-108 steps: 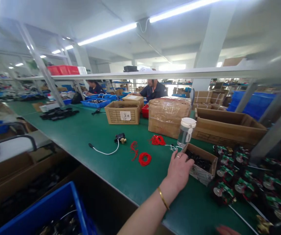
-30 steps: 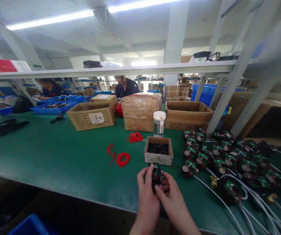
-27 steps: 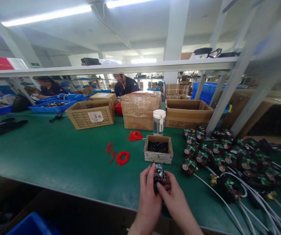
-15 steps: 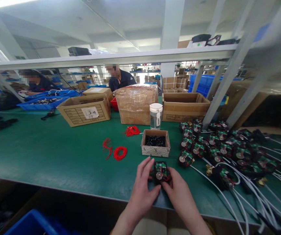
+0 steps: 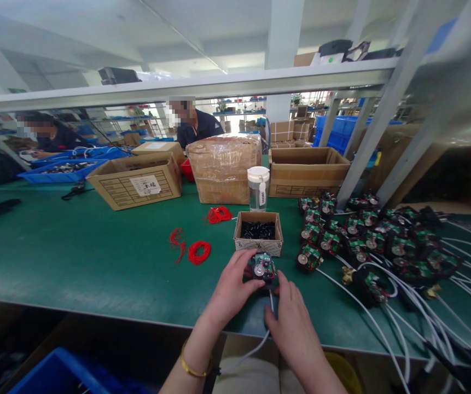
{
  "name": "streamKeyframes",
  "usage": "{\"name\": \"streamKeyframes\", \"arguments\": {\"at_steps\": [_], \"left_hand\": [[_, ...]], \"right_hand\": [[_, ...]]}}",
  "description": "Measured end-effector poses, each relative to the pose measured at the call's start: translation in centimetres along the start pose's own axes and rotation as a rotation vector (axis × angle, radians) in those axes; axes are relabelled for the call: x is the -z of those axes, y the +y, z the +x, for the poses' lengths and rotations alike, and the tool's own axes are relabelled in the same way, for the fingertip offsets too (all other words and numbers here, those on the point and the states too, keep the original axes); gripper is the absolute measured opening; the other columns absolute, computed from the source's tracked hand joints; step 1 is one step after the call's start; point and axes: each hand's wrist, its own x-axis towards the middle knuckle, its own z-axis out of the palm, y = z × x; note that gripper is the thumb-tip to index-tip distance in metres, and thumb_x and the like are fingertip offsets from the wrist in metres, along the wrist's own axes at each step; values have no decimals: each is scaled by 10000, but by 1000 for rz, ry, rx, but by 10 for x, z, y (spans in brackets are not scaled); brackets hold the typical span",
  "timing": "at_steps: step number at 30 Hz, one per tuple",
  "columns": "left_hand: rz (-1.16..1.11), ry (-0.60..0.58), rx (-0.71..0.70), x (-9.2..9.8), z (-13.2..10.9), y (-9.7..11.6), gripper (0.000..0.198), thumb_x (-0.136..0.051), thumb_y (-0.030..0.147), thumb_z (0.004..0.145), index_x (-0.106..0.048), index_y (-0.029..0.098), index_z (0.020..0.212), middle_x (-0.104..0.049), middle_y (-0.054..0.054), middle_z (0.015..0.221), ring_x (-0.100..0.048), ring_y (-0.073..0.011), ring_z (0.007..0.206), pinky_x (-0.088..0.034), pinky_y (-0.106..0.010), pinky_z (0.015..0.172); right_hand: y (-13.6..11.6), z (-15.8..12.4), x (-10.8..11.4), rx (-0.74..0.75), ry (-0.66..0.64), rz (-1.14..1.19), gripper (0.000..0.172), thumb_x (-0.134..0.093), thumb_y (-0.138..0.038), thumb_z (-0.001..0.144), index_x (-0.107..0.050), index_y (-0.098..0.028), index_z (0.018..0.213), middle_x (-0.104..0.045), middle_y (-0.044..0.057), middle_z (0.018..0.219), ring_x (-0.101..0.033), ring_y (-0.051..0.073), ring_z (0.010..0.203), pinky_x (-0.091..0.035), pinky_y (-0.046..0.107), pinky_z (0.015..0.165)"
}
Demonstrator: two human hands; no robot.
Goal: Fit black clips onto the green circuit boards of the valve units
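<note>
My left hand [image 5: 232, 284] grips a small black valve unit [image 5: 262, 268] with a green circuit board on top, just above the green table [image 5: 96, 257] near its front edge. My right hand [image 5: 288, 314] is closed lower down on the unit's white cable [image 5: 255, 345], which hangs toward my lap. Right behind the unit stands a small open cardboard box [image 5: 259, 244] of black parts. Several more units of the same kind [image 5: 354, 235] lie in a heap to the right, their white cables running off right.
A clear bottle with a white cap [image 5: 257, 189] stands behind the small box. Red wire loops [image 5: 199, 251] lie left of it. Larger cardboard boxes [image 5: 137, 178] line the back. Two people sit across the table [image 5: 194, 123]. A blue bin [image 5: 50, 372] sits below the front edge.
My left hand drew back from the small box. Both hands then took up one valve unit; in the last half second the right hand slid down onto its cable.
</note>
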Motion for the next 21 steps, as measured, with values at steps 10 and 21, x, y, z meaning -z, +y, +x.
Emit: {"name": "streamKeyframes", "arguments": {"at_steps": [10, 21], "left_hand": [[76, 24, -76, -13, -18, -8, 706, -686, -36, 749, -582, 332, 1342, -582, -29, 1381, -592, -243, 1285, -503, -441, 1125], [137, 106, -79, -25, -23, -7, 691, -719, 32, 794, -539, 327, 1391, -556, -44, 1404, -561, -248, 1332, -477, -434, 1152]], "right_hand": [[54, 43, 40, 178, -41, -303, 204, -498, -62, 985, -597, -207, 883, -565, 85, 936, -539, 285, 911, -451, 392, 814], [26, 22, 41, 190, -123, 129, 105, -555, -153, 1011, -591, -212, 932, -575, 57, 971, -539, 266, 957, -472, 383, 816]]}}
